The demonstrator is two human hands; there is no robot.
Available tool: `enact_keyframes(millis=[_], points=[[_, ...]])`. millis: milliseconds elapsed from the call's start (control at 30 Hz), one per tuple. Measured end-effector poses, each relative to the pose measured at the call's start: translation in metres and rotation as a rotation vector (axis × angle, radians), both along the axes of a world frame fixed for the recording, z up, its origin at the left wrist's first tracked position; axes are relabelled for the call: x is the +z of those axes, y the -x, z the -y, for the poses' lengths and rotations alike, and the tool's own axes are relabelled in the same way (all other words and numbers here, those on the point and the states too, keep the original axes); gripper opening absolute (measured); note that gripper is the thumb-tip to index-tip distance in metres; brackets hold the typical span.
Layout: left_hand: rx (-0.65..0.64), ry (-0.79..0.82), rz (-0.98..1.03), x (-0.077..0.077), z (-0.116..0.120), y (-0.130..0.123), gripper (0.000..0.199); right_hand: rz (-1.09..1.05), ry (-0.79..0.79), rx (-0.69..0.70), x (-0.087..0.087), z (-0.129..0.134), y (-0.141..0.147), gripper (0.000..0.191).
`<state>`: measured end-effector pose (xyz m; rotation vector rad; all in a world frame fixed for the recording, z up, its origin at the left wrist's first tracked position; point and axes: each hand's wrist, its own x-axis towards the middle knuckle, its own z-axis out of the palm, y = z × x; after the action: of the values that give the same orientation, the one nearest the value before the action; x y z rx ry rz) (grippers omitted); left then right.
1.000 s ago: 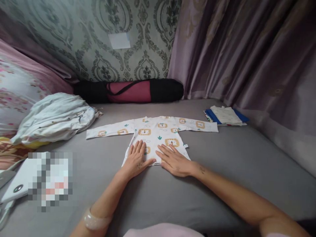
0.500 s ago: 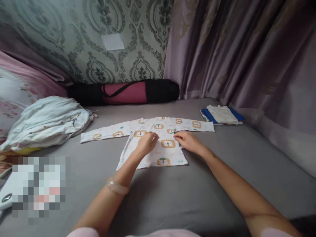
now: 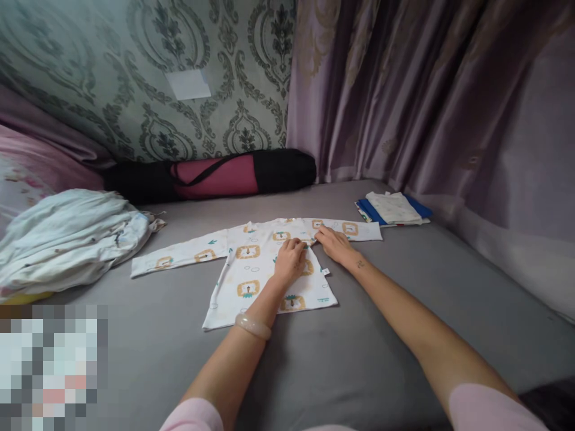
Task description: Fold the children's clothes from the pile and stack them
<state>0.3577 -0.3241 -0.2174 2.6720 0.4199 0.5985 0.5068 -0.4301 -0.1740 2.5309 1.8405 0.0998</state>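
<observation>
With left hand and right hand half curled, touching the white, orange-lion-printed, long-sleeved cloth shirt; cannot tell whether pinching it. Laid flat at centre frame on the grey-sheeted bed, between crumpled pale fabric at left and folded blue-and-white fabric at right, below a long black-and-maroon bag, contents hidden.

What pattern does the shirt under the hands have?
The shirt is white with tan lion-like faces and small green leafy marks, clearest in the head view.
</observation>
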Motion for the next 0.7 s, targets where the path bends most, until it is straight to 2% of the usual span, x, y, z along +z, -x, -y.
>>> enact_keyframes(millis=[167,367,700], points=[[0.032,-0.093,-0.117,0.004,0.010,-0.001,0.044,0.032,-0.009,0.029,0.002,0.001,-0.008,0.033],[0.027,-0.141,-0.237,0.004,0.014,0.000,0.050,-0.017,-0.080,-0.013,-0.010,0.002,-0.009,0.031],[0.065,-0.174,-0.283,0.004,0.014,-0.001,0.049,-0.241,-0.252,-0.105,-0.024,-0.003,-0.016,0.033]])
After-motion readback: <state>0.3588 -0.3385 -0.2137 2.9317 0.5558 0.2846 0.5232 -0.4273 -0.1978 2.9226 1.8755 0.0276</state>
